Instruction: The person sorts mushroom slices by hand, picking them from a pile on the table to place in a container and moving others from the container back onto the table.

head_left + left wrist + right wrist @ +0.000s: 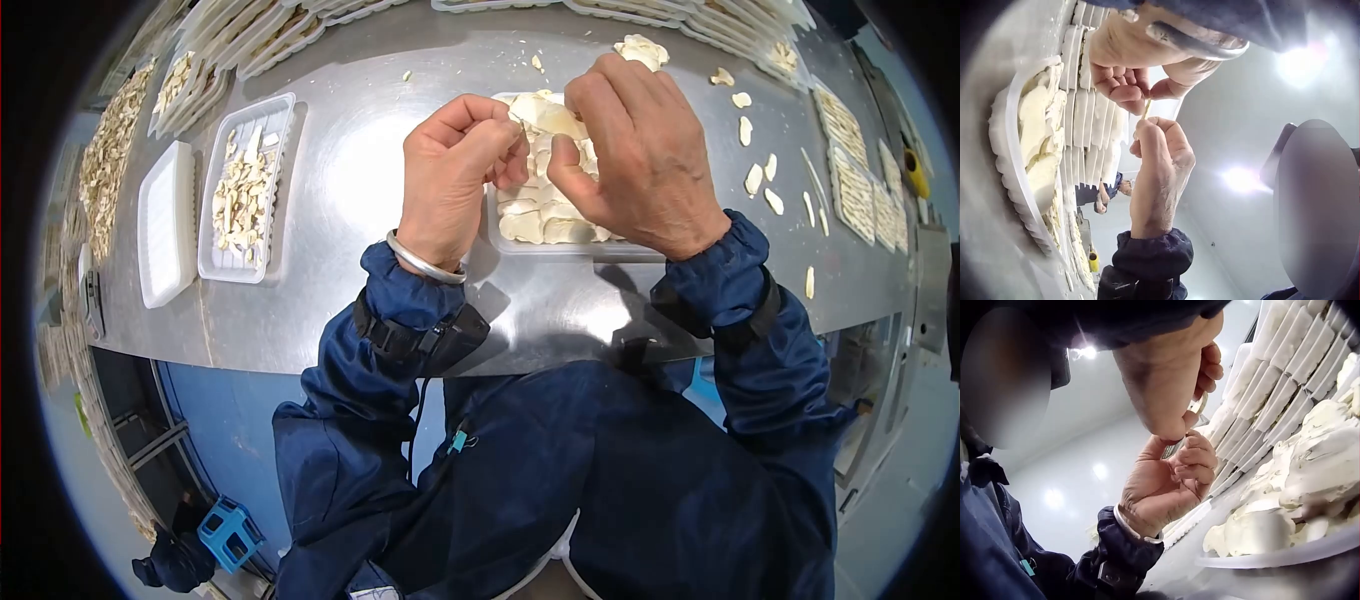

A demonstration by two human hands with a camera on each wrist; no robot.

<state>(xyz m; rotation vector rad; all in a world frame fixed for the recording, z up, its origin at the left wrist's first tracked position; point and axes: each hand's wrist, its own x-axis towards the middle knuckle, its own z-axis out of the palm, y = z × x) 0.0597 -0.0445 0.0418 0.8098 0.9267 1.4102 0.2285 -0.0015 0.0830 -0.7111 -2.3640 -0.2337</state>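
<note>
A clear plastic tray (500, 240) of overlapping pale cream slices (553, 222) stands before me. My left hand (450, 175), with a silver bangle at its wrist, is raised over the tray's left side with fingers curled. Over the right side is my right hand (648, 150), its back to the head camera. Between the two hands, the left wrist view shows a thin pale slice (1147, 109), edge-on, pinched by the fingertips of both. From above, the right hand's knuckles hide its fingertips.
To the left are a tray of small broken pieces (240, 200) and a stack of white trays (168, 225). Loose slices (753, 180) lie scattered on the metal table (340, 130) to the right. Stacked filled trays (250, 35) line the back.
</note>
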